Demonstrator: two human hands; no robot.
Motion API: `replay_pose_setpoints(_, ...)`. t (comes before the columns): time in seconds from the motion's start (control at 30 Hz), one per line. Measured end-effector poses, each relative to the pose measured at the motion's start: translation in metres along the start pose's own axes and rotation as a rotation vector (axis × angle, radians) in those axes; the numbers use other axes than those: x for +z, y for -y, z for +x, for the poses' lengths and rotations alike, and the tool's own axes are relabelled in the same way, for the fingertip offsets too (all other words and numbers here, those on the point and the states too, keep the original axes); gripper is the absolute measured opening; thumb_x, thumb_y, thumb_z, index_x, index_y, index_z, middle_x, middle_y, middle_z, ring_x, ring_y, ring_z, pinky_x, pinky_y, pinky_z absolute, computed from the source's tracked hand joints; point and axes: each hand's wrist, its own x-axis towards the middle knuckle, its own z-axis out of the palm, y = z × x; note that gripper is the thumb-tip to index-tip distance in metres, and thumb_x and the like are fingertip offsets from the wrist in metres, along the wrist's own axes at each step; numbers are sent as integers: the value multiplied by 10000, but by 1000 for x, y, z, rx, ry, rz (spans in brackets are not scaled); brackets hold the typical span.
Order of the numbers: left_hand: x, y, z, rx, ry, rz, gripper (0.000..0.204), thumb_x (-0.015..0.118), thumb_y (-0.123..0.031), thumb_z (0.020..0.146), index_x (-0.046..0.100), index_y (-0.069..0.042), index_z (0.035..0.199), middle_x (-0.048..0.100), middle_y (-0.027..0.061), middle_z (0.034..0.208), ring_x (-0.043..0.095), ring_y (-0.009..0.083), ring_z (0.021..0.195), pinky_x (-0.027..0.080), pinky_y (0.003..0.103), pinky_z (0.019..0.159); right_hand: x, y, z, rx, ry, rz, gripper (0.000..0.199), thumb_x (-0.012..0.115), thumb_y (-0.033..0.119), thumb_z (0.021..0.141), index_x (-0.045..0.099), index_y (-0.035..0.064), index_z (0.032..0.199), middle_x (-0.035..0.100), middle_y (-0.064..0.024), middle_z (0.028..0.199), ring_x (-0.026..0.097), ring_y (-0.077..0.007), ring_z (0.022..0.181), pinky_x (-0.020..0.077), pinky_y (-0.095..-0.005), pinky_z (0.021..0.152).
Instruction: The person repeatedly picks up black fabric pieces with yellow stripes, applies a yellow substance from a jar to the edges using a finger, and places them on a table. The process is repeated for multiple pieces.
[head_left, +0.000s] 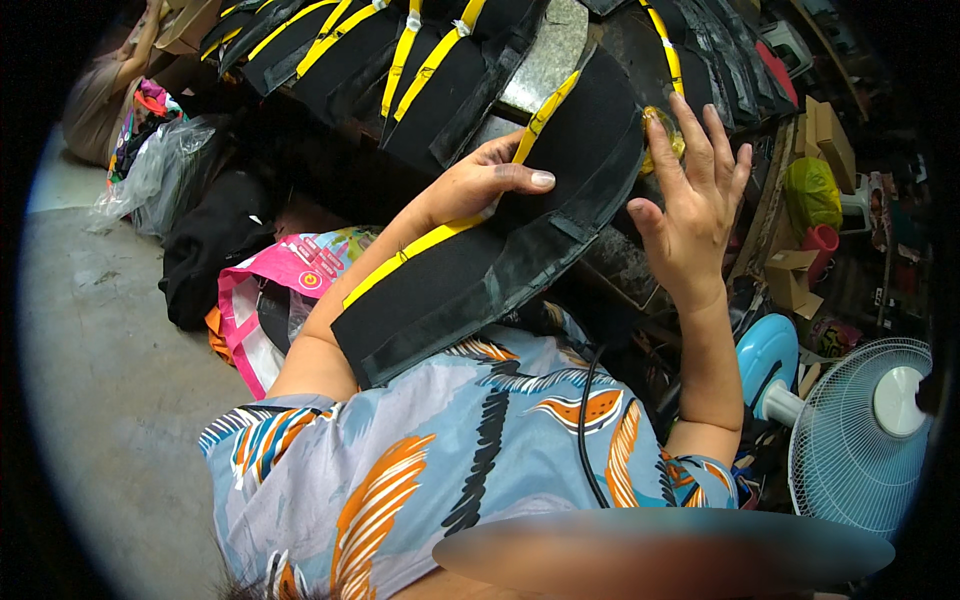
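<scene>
My left hand (490, 185) is closed on a long, curved black padded piece (545, 205), thumb on top and fingers hidden underneath. A yellow strip (410, 252) runs along the inner edge of this piece, and a shinier black band (490, 270) follows its outer edge. Beyond the curved end, my right hand (695, 190) is raised with its fingers spread. A glossy yellow thing (658, 140) shows beside and behind the right index finger; what it is, and whether the fingertip touches it, I cannot tell.
Several similar black pieces with yellow strips (430, 70) lie across the far side. At right stand a white fan (860, 430), cardboard boxes (830, 140) and a red cup (820, 250). A pink bag (255, 320) and clear plastic (165, 170) sit at left; a person (100, 110) is at far left.
</scene>
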Motion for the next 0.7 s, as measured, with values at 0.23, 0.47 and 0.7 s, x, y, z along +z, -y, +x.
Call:
replay_pose_setpoints(0.23,-3,-1,5,28,19,-90,557,712,-150,823,520,-6,1326,643,98,1171,634,177,1054,446,305,1011,16,-17,-2,33,11,294,799,204,736,917,603,174,1322,397,-108,1496,224,-329,1442,26,-598,1148)
replay_pose_setpoints(0.47,0,-3,7,28,0,-53,590,730,-190,834,507,-1,1346,622,103,1214,600,187,1123,407,290,1047,27,-29,-2,16,-9,781,771,165,705,935,620,207,1310,308,-115,1558,128,-319,1474,-58,-549,1156)
replay_pose_setpoints(0.7,3,-4,11,78,-40,15,641,725,-227,852,462,53,1365,596,135,1261,592,194,1148,384,285,1079,18,-20,-11,14,10,567,768,178,721,924,665,227,1254,296,-95,1568,116,-315,1477,-97,-559,1143)
